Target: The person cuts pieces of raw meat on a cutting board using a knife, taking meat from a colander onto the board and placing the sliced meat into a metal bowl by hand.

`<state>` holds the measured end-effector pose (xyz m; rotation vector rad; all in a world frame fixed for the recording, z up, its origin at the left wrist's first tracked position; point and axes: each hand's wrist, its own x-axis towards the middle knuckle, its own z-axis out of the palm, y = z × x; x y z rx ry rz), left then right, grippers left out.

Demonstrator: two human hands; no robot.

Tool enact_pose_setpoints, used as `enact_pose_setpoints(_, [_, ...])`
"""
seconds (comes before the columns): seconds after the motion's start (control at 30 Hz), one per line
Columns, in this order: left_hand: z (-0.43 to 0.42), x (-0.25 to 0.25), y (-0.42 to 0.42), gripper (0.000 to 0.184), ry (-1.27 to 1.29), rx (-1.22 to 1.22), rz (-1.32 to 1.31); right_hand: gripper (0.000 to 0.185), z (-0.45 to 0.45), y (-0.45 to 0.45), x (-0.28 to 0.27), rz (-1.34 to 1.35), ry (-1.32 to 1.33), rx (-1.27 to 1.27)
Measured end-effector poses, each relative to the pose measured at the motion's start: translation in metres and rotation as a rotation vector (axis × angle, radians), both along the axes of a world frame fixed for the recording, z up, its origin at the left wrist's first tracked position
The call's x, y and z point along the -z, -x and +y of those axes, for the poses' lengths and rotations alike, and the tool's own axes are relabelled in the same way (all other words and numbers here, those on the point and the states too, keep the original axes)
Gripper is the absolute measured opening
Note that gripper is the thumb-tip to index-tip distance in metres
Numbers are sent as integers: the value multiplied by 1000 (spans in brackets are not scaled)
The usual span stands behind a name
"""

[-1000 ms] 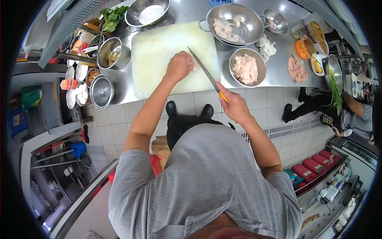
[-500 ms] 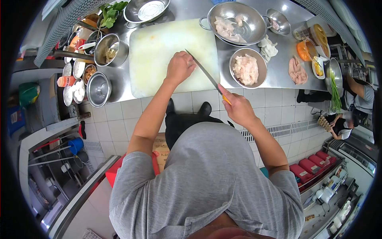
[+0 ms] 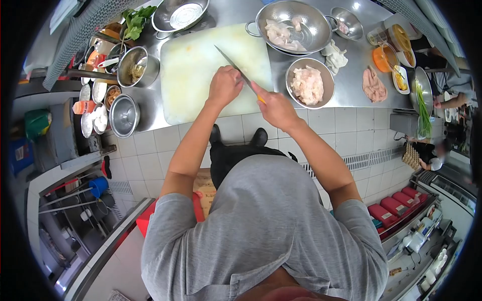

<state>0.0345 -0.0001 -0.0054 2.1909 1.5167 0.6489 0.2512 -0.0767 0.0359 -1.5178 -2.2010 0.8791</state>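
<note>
My right hand [image 3: 275, 108] is wrapped round the yellow handle of a long kitchen knife [image 3: 232, 63]. Its blade slants up and left across the white cutting board [image 3: 188, 60], the tip toward the board's far side. Close against the blade, my left hand [image 3: 225, 86] is closed over the board with fingers curled down. Whatever lies under those fingers is hidden. Right of the board, a steel bowl [image 3: 329, 98] holds pale raw meat pieces [image 3: 307, 85]. Behind it stands a steel colander [image 3: 316, 40] with more pale raw slices [image 3: 279, 35].
A crumpled white cloth [image 3: 335, 57] and a pinkish piece of meat or cloth [image 3: 374, 85] lie to the right. Steel pots [image 3: 149, 67] and a bowl [image 3: 124, 114] stand left of the board. People work at the far right, near green stalks [image 3: 423, 110].
My right hand has moved left and up with the knife. The blade has slid farther past my left hand, its tip now farther up the board. My left hand stays closed.
</note>
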Motion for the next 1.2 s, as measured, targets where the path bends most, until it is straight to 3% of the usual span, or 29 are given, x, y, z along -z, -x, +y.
enact_pose_setpoints(0.13, [-2,-6,9,20,51,-102,-110,69,-23,-18,-20,21,2,21])
enact_pose_setpoints(0.33, [-7,-2,7,21,-12,-53,-41,68,-53,-32,-35,9,66,47])
enact_pose_setpoints(0.7, [-2,1,5,14,-17,24,-15,67,-35,-9,-16,-99,68,2])
enact_pose_setpoints(0.93, [5,0,18,14,-19,46,-100,65,-2,3,0,53,4,42])
enact_pose_setpoints(1.03, [5,-18,50,14,25,-148,-258,65,-13,-7,-21,80,-37,47])
enact_pose_setpoints(1.2, [-8,-5,64,16,63,-53,-108,68,-42,-9,-29,125,-20,31])
